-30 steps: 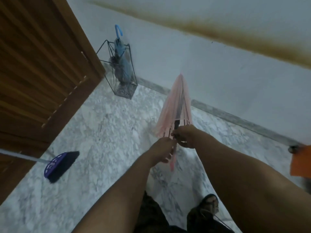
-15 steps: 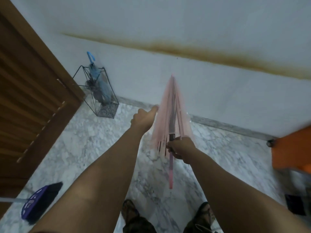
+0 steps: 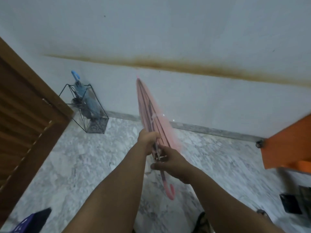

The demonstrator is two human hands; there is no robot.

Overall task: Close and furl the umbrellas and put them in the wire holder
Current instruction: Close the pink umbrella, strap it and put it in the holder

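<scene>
Pink umbrella (image 3: 151, 113), folded, tip up; my left hand (image 3: 148, 142) grips its canopy, right hand (image 3: 170, 161) pinches the shaft.

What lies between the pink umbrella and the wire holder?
In the head view, only bare marble floor separates the pink umbrella from the wire holder.

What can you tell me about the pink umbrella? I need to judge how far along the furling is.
The pink umbrella is closed, its translucent pink canopy gathered loosely round dark ribs, not yet tightly furled. It tilts tip-up toward the white wall, hooked pink handle down near the person's legs. A pale strap hangs loose at mid-canopy. The left hand grips the canopy's lower end; the right hand holds the shaft just below it. It is held above the marble floor, well apart from the wire holder, which contains a blue umbrella.
</scene>
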